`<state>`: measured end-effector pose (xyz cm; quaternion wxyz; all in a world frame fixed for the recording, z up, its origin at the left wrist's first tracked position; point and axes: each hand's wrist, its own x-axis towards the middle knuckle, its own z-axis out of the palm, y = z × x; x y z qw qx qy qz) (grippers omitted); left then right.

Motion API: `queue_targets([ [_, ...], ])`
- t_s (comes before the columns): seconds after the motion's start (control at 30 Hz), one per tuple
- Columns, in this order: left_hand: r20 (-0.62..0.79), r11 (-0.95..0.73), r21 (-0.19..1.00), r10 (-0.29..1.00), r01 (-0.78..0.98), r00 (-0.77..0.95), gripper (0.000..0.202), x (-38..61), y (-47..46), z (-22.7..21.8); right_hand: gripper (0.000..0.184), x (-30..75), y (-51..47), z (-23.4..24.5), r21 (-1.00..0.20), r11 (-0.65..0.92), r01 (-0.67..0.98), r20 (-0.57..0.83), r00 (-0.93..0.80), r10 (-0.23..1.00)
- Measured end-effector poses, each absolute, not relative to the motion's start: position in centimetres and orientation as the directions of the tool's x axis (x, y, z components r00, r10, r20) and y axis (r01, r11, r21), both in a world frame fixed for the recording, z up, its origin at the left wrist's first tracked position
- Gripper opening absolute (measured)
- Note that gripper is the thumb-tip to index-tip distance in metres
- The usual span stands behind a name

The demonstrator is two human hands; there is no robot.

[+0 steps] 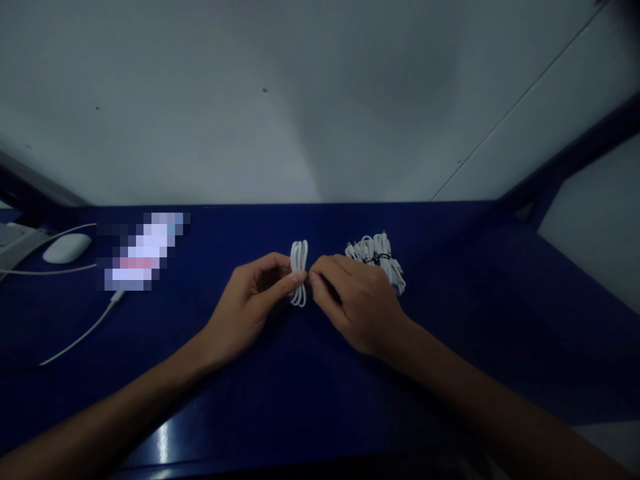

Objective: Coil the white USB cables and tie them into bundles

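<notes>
A white cable (299, 253) is folded into a short upright coil above the blue table. My left hand (255, 290) pinches it round the middle between thumb and fingers. Just to the right of the coil, my right hand (357, 300) has its thumb and index finger pressed together; whatever they hold, if anything, is too small or hidden to make out. Behind the right hand lies a pile of bundled white cables (381, 248), bound with dark ties and partly covered by that hand.
At the left, a lit phone (145, 253), blurred by pixels, has a white charging cable (113, 303) plugged in. A white mouse (67, 248) lies beyond it, near a power strip (20, 243). A pale wall (225, 147) rises behind the blue table (300, 373).
</notes>
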<state>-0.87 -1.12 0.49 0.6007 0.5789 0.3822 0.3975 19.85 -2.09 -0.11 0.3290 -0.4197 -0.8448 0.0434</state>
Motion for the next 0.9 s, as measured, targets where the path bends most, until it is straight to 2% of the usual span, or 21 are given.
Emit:
queue_targets([
  [0.1,-0.015,0.039,0.998,0.918,-0.054,0.396,0.010,-0.8,-1.2,0.5,0.026,19.9,-2.2,0.0,-0.430,0.610,0.666,0.502,-0.385,0.774],
  [0.2,-0.016,0.059,0.994,0.914,-0.093,0.405,0.010,-0.7,-1.2,0.6,0.021,19.8,-2.4,0.3,-0.595,0.537,0.598,0.439,-0.319,0.840],
  [0.3,-0.043,0.125,0.979,0.901,-0.163,0.432,0.012,-0.6,-1.2,0.6,0.013,19.8,-2.5,0.8,-0.843,0.378,0.383,0.294,-0.260,0.920],
  [0.4,-0.097,0.231,0.944,0.878,-0.236,0.470,0.017,-0.5,-1.1,0.7,0.016,20.0,-2.3,1.1,-0.976,0.182,0.123,0.140,-0.289,0.947],
  [0.53,-0.109,0.295,0.908,0.852,-0.298,0.512,0.019,-0.5,-1.1,0.8,0.025,20.4,-1.7,1.1,-0.997,-0.008,-0.081,0.026,-0.408,0.913],
  [0.63,-0.090,0.291,0.911,0.833,-0.293,0.545,0.019,-0.7,-1.2,0.8,0.031,20.6,-1.5,1.1,-0.984,-0.093,-0.154,-0.010,-0.467,0.884],
  [0.77,-0.095,0.282,0.924,0.825,-0.259,0.557,0.017,-1.0,-1.3,0.7,0.038,20.6,-1.6,1.4,-0.981,-0.118,-0.154,-0.020,-0.524,0.852],
  [0.9,-0.118,0.284,0.933,0.820,-0.220,0.559,0.016,-1.3,-1.4,0.5,0.028,20.6,-1.7,1.7,-0.985,-0.065,-0.163,0.036,-0.549,0.835],
])
